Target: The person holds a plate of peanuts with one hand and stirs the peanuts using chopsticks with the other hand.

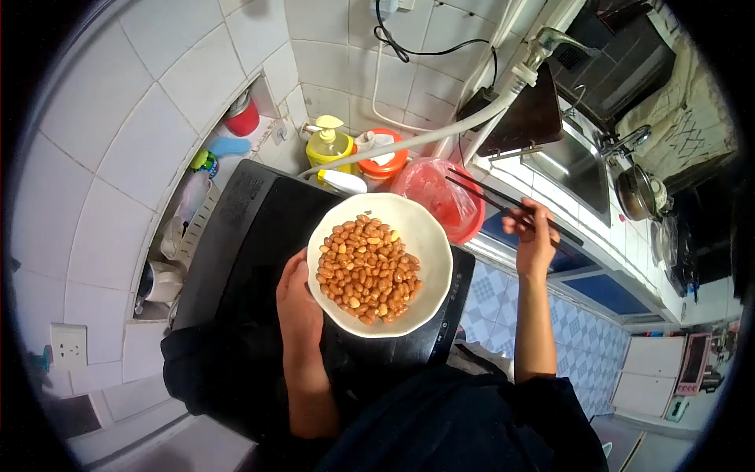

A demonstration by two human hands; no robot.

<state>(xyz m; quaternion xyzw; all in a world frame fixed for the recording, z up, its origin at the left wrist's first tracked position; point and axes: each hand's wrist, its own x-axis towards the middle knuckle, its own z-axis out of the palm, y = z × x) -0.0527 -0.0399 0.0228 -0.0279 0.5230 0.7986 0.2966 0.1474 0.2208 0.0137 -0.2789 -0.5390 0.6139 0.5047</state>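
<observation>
My left hand [300, 303] grips the left rim of a white bowl [431, 240] filled with roasted peanuts [368, 269], holding it above a black induction cooker [252, 228]. To the right, away from the bowl, my right hand [533, 236] holds a pair of dark chopsticks [487, 198] that point up and to the left.
A red plastic bag [437, 193] lies behind the bowl. A yellow soap bottle [329, 146], an orange-lidded jar [383, 164] and a white hose [440, 134] stand by the tiled wall. A steel sink [570, 161] and a pan [638, 191] are at the right.
</observation>
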